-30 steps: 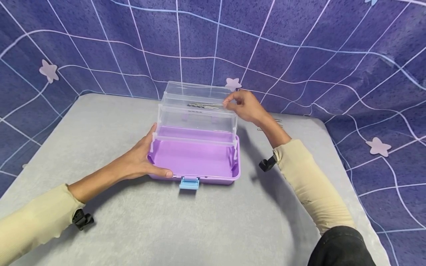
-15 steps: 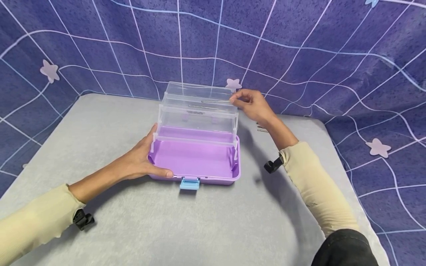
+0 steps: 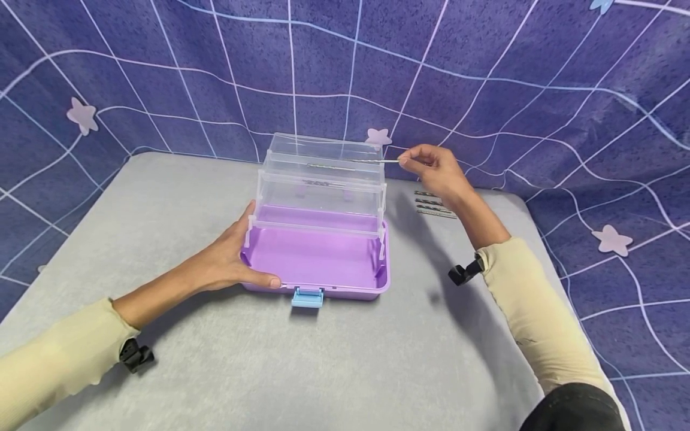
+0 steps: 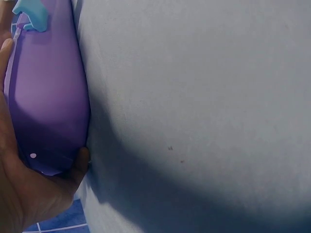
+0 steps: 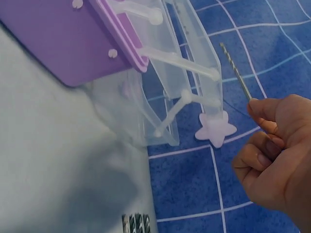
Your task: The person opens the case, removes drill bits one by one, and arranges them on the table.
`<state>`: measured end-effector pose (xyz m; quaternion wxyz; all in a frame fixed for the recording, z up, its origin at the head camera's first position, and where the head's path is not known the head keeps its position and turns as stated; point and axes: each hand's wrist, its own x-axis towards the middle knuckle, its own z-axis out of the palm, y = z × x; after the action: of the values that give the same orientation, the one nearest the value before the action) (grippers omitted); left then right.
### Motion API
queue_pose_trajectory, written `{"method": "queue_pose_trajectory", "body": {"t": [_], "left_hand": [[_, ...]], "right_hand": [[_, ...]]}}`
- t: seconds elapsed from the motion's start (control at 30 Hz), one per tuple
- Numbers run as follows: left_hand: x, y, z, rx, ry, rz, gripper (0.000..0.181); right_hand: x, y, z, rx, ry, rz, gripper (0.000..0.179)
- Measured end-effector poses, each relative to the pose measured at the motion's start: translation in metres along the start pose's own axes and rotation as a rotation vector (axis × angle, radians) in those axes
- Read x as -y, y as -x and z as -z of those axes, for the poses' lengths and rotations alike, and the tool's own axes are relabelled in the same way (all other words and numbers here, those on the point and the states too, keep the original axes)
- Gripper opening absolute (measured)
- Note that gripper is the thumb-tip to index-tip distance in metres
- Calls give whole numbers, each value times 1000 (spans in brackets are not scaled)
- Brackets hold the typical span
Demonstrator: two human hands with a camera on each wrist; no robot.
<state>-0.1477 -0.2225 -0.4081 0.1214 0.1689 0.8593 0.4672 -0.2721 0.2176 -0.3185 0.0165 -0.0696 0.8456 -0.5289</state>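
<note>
To the left of the purple box (image 3: 318, 254) I saw a cream left sleeve (image 3: 64, 356) with a slightly uneven hem, a chunky black fitting (image 3: 135, 355) jutting from its cuff. To the box's right, the matching right sleeve (image 3: 544, 317) was creased, bore a second black fitting (image 3: 462, 274), and farthest from the box met black cloth (image 3: 574, 412) with a curved edge.

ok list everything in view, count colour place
Toolbox: one, purple, centre
Latch: one, blue, toolbox front
Trays: multiple, clear, above toolbox
Tray bits: count unclear, grey, inside trays
Held drill bit: one, silver, right grip
Loose drill bits: four, grey, right of toolbox
Table: one, grey, underneath
Backdrop: one, blue, behind table
Unidentified shape: one, black, lower right
Sleeves: two, beige, forearms
Wrist mounts: two, black, cuffs
Left grip: one, bare, toolbox's left end
Right grip: one, bare, pinching drill bit
</note>
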Motion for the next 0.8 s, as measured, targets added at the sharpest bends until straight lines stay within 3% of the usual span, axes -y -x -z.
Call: {"method": "queue_pose_trajectory", "body": {"t": [0.3,0.8], "left_hand": [[-1,1,1,10,-19,13,170],[-2,1,0,14,6,0,170]], "right_hand": [[-11,16,19,-67,-31,13,6],[-38,37,54,-100,-227,-67,3]]}}
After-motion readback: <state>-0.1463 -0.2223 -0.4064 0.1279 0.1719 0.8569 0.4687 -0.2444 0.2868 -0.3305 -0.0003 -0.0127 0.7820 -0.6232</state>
